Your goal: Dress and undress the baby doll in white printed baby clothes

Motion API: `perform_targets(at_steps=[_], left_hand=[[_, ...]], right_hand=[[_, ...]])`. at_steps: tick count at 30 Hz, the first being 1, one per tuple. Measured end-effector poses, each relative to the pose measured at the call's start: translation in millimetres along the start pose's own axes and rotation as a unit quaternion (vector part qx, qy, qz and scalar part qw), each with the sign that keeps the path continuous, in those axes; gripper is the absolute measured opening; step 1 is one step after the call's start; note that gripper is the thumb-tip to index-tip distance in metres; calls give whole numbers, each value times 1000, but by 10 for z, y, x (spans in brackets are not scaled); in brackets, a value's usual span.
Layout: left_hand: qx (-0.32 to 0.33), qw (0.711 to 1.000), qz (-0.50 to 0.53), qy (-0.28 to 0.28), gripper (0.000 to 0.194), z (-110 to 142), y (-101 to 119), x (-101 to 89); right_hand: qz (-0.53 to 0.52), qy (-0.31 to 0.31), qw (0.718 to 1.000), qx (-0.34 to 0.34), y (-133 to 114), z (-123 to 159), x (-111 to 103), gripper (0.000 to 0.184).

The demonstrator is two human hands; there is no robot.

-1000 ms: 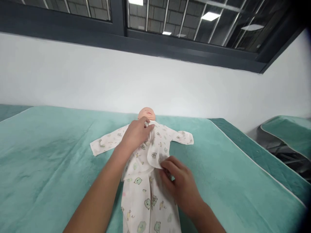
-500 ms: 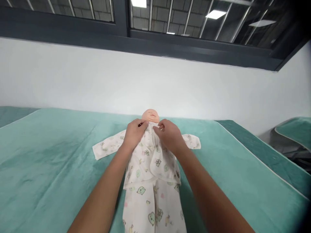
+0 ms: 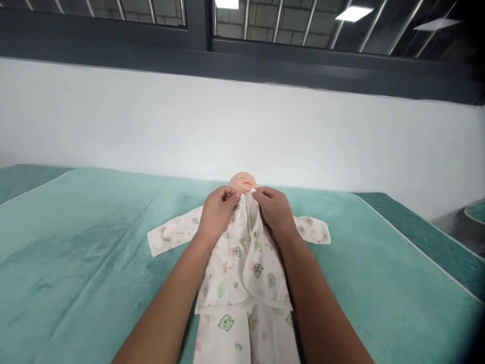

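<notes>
A baby doll lies on its back on a teal blanket, dressed in a white printed sleepsuit with its sleeves spread out to both sides. My left hand pinches the left edge of the suit's collar just below the doll's chin. My right hand pinches the right edge of the collar, close to the left hand. Both hands rest on the doll's chest with fingers closed on the fabric.
The blanket covers a wide flat surface that runs up to a white wall under a dark-framed window. A darker teal strip borders the blanket on the right.
My right hand has moved from the suit's lower flap up to the collar, joining the left hand there. Both hands have tightened on the neckline, and the view has shifted slightly.
</notes>
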State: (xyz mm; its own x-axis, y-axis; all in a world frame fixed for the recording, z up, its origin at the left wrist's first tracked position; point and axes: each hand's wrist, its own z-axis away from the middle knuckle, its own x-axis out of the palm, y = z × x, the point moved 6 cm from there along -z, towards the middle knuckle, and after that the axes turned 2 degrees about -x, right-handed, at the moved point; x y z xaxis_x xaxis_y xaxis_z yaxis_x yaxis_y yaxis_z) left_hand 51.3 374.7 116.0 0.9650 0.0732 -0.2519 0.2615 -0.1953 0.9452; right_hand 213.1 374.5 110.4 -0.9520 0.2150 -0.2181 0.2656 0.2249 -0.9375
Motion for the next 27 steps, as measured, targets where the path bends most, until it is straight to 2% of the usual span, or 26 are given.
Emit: perform_targets(at_steps=[5,13,22,27], left_hand=[[-24,999,28,-3,22,9,-13,46],[16,1000,-15,16,21,-12,-51,65],[-11,997,60,-40,27,18,-58,146],[-61,988,131,-56,26,24,-83,137]], right_hand=[[-18,-11,1000,-7,-39,66,78,19],[24,-50,998,-8,-59,117,101,17],[132,-81,987,-47,-134,164,160,13],[135,-97,985,-40,-128,159,175,17]])
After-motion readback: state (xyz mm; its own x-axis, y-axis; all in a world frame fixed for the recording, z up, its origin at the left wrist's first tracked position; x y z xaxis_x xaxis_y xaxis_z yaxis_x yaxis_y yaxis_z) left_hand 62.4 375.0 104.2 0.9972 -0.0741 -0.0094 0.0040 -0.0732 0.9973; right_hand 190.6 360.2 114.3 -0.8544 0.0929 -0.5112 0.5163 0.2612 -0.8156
